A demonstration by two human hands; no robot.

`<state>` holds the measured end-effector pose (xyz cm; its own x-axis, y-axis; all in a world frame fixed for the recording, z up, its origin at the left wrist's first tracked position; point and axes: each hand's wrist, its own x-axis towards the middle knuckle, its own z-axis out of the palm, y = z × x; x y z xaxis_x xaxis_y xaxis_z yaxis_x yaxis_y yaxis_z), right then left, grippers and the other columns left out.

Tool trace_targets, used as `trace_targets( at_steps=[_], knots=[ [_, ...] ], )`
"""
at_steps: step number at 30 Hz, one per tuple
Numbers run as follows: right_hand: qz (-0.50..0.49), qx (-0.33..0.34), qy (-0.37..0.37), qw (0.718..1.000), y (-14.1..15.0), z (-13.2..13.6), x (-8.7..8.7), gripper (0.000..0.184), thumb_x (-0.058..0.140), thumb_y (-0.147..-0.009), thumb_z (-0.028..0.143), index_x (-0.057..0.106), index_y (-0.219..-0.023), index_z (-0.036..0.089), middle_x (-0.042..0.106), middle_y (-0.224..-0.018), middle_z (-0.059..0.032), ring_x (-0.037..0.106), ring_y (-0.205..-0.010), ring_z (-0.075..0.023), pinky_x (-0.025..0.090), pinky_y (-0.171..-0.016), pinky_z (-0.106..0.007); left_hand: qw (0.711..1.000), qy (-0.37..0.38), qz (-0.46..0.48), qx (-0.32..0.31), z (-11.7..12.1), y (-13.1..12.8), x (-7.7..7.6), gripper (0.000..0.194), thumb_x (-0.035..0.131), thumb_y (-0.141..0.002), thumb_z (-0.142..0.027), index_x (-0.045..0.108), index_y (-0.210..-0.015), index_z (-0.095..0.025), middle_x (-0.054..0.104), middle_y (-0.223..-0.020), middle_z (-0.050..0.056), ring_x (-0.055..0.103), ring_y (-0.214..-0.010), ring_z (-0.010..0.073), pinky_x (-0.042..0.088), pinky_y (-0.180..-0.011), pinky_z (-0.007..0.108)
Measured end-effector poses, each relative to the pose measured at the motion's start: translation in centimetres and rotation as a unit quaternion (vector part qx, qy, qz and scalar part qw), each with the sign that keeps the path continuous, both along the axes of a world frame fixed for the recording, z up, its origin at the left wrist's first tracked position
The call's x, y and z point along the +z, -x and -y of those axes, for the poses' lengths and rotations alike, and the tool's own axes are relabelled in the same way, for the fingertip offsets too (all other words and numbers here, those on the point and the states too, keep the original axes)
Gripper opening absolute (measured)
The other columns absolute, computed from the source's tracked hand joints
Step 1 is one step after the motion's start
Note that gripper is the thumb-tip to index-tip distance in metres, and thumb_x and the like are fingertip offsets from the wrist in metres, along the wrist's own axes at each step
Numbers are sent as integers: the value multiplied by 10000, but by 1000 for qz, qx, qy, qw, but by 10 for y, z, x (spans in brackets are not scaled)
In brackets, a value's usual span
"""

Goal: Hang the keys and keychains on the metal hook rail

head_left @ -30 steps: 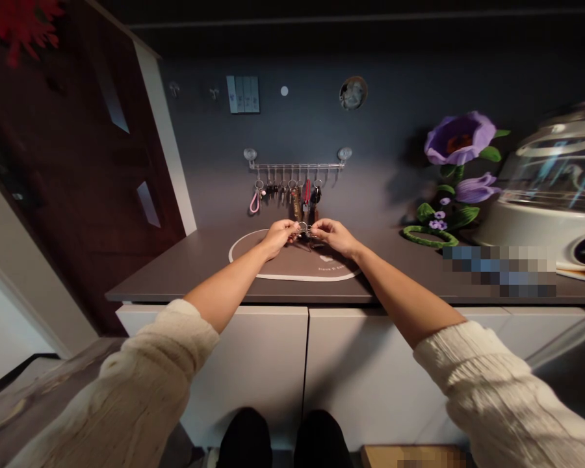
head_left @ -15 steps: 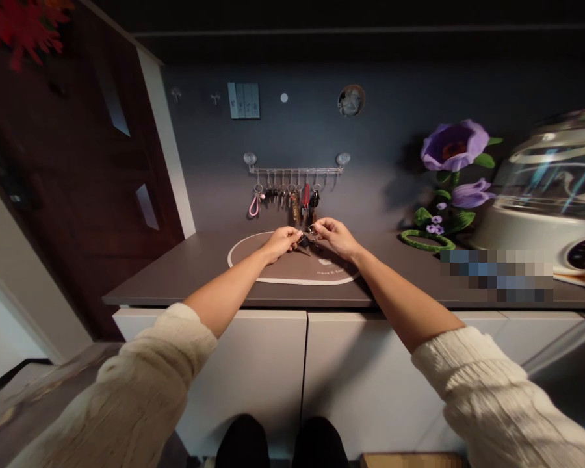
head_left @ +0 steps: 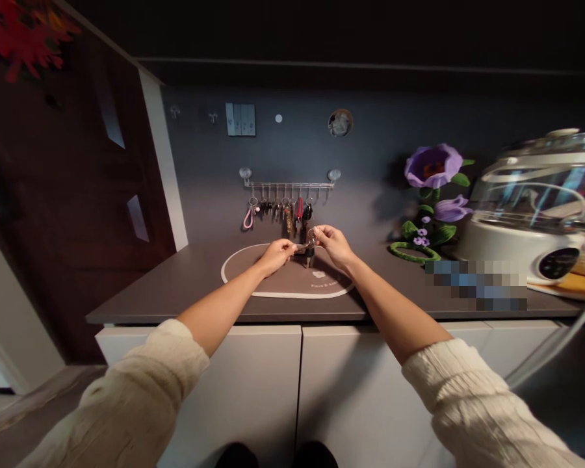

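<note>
Keys (head_left: 309, 254) now dangle, more separated, from the ring (head_left: 311, 234) gripped by the right hand (head_left: 336, 246); the left hand (head_left: 276, 255) pinches one (apparently).

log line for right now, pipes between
left hand: fingers pinch part of key bunch | right hand: fingers hold its ring | bunch: above brown mat | wall behind: key rack | right side: purple flowers

Dark red door (head_left: 92, 195) beside a shadowed grey wall (head_left: 205, 149)
</note>
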<state>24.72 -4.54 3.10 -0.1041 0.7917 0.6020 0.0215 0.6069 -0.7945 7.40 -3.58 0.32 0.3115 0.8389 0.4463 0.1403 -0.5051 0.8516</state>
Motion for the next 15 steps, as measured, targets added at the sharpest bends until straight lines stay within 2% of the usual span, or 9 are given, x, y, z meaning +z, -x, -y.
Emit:
trace_targets(
  at_steps=[5, 15],
  knots=[
    [-23, -29, 3, 999, -1, -2, 10, 406, 633, -629, 550, 564, -706, 157, 514, -630, 23, 433, -585, -77, 370, -597, -225, 998, -46, -20, 28, 0, 0, 1, 200, 513, -739, -333, 518, -671, -145, 435, -494, -53, 381, -474, 77, 301, -502, 209],
    [-44, -94, -16, 994, -5, -19, 44, 437, 652, -560, 565, 541, -650, 152, 496, -595, 29, 428, -569, -70, 380, -590, -214, 987, -128, -42, 89, -5, -3, -2, 214, 459, -769, -309, 533, -643, -151, 524, -593, -16, 466, -593, 113, 351, -604, 231]
  ],
)
